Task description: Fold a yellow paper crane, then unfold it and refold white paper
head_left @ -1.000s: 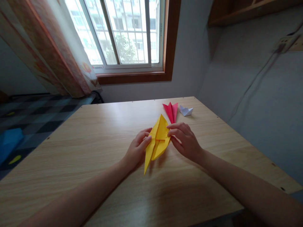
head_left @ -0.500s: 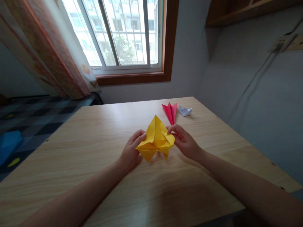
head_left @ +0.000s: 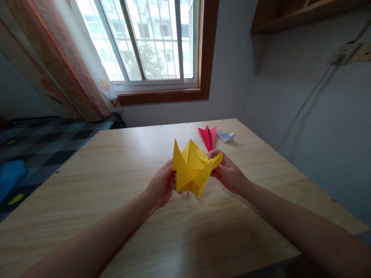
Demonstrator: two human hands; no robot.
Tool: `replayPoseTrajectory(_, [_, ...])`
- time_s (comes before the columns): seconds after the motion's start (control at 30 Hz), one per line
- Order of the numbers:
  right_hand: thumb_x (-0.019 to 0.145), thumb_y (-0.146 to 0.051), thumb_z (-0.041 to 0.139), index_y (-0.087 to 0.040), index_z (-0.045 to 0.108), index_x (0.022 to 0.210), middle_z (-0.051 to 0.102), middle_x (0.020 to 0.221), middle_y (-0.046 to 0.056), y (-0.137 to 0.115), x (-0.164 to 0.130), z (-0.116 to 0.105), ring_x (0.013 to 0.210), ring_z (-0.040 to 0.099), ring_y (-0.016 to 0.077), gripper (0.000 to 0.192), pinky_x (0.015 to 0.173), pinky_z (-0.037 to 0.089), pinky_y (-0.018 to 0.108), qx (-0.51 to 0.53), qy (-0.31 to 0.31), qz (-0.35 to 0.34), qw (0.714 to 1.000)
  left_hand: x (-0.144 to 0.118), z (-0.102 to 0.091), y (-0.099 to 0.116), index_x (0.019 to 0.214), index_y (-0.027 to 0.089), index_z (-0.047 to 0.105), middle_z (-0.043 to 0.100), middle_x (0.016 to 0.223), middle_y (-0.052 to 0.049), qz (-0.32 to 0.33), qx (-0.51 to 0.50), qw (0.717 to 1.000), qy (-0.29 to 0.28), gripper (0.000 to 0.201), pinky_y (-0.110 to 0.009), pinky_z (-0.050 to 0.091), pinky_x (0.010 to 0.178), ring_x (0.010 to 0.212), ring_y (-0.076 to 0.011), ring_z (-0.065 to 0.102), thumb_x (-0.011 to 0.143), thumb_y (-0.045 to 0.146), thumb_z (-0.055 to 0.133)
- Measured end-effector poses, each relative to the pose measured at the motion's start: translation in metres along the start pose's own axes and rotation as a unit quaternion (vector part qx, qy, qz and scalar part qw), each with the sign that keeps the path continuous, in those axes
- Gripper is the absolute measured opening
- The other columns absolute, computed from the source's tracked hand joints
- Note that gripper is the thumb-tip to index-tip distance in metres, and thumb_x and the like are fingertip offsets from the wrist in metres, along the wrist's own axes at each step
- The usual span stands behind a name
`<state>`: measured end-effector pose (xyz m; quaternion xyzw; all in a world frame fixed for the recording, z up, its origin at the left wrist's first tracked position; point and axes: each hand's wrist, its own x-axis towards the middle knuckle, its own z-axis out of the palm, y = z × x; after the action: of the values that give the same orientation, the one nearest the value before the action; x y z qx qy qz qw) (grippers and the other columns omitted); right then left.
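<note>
A yellow origami paper (head_left: 193, 170), partly folded with pointed corners standing up, is held above the table between both hands. My left hand (head_left: 162, 181) is closed on its left side, with some fingers hidden behind and under the paper. On the right side, my right hand (head_left: 227, 170) grips the paper near a flap that sticks out over the fingers. Just beyond the right hand lies a red paper plane (head_left: 208, 137), and beside it to the right sits a small white paper boat (head_left: 226, 136).
The wooden table (head_left: 116, 185) reaches back towards the window wall. At the left is a checked cloth (head_left: 43, 143) with a blue object (head_left: 11, 175) on it. A curtain (head_left: 66, 58) hangs by the window. A cable (head_left: 304, 104) runs down the right wall.
The paper's near side has swung up and outward, so its left and right corners now stand as raised points. Both hands have shifted slightly around the paper's edges.
</note>
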<state>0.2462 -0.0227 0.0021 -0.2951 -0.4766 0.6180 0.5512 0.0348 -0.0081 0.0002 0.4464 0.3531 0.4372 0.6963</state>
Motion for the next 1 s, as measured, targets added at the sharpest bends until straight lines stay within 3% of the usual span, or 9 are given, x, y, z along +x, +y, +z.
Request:
replayPoseTrajectory(0.23, [0.067,-0.035,0.081,-0.024,0.056,0.09,0.067,0.086,-0.003,0.001,0.002,-0.001,0.071,0.064,0.0142,0.035,0.063,0.054,0.026,-0.006,0.055,-0.003,0.998,0.002,-0.001,0.003,0.102,0.019,0.056,0.067,0.092,-0.005,-0.023,-0.065,0.997,0.039,0.03,-0.026,0.055,0.061,0.07,-0.0147,0.066,0.086,0.043,0.062])
replayPoseTrajectory(0.3, [0.064,-0.031,0.08,-0.024,0.057,0.09,0.067,0.085,-0.002,0.003,0.003,-0.003,0.069,0.062,0.0141,0.036,0.059,0.051,0.024,-0.013,0.09,-0.01,0.996,0.001,0.0,0.005,0.106,0.021,0.052,0.065,0.102,-0.006,0.03,-0.056,0.995,0.076,0.037,-0.033,0.057,0.073,0.084,-0.018,0.067,0.086,0.051,0.06])
replayPoseTrajectory(0.37, [0.065,-0.032,0.077,-0.024,0.057,0.089,0.066,0.085,-0.003,0.005,0.005,-0.005,0.07,0.061,0.0142,0.032,0.059,0.05,0.024,-0.009,0.133,-0.009,0.991,-0.002,0.001,0.005,0.105,0.023,0.051,0.06,0.11,-0.006,0.118,0.02,0.987,0.103,0.039,-0.037,0.055,0.084,0.098,-0.0206,0.063,0.084,0.053,0.062])
replayPoseTrajectory(0.43, [0.067,-0.033,0.075,-0.024,0.056,0.088,0.066,0.086,-0.003,0.006,0.007,-0.006,0.071,0.062,0.0144,0.03,0.06,0.05,0.024,0.008,0.164,0.0,0.986,-0.007,0.001,0.004,0.099,0.023,0.053,0.058,0.11,-0.005,0.217,0.167,0.956,0.106,0.035,-0.039,0.051,0.091,0.106,-0.0222,0.058,0.081,0.048,0.067])
replayPoseTrajectory(0.5, [0.067,-0.034,0.074,-0.024,0.054,0.088,0.067,0.087,-0.003,0.005,0.007,-0.006,0.074,0.063,0.0152,0.03,0.062,0.052,0.026,0.027,0.177,0.013,0.984,-0.013,0.002,0.003,0.094,0.022,0.055,0.057,0.105,-0.006,0.298,0.326,0.894,0.083,0.03,-0.04,0.046,0.096,0.106,-0.0234,0.056,0.078,0.04,0.073])
replayPoseTrajectory(0.6, [0.065,-0.035,0.076,-0.024,0.054,0.087,0.068,0.083,-0.003,0.005,0.006,-0.002,0.073,0.064,0.016,0.032,0.064,0.053,0.028,0.047,0.176,0.028,0.983,-0.019,0.005,0.0,0.096,0.021,0.057,0.058,0.111,-0.009,0.342,0.468,0.814,0.047,0.031,-0.041,0.044,0.099,0.109,-0.0255,0.054,0.075,0.033,0.077])
replayPoseTrajectory(0.67, [0.064,-0.034,0.078,-0.023,0.054,0.087,0.068,0.08,-0.003,0.006,0.004,0.001,0.072,0.064,0.0155,0.035,0.063,0.054,0.028,0.062,0.165,0.036,0.984,-0.02,0.005,-0.002,0.098,0.021,0.057,0.058,0.116,-0.01,0.344,0.502,0.793,0.034,0.027,-0.041,0.044,0.098,0.111,-0.0255,0.054,0.079,0.03,0.073])
replayPoseTrajectory(0.77, [0.064,-0.035,0.081,-0.023,0.055,0.089,0.07,0.082,-0.003,0.009,0.002,0.005,0.072,0.065,0.0158,0.038,0.064,0.055,0.029,0.08,0.141,0.054,0.985,-0.017,0.004,-0.003,0.092,0.02,0.058,0.062,0.108,-0.008,0.343,0.489,0.802,0.018,0.009,-0.037,0.047,0.093,0.104,-0.0216,0.058,0.088,0.027,0.063])
replayPoseTrajectory(1.0, [0.077,-0.038,0.078,-0.023,0.056,0.098,0.071,0.101,0.003,0.012,0.005,0.0,0.091,0.069,0.018,0.033,0.08,0.057,0.034,0.089,0.081,0.058,0.991,-0.015,0.003,-0.005,0.086,0.018,0.055,0.061,0.072,0.001,0.244,0.313,0.916,0.055,0.023,-0.022,0.051,0.053,0.06,-0.0121,0.061,0.094,0.04,0.054])
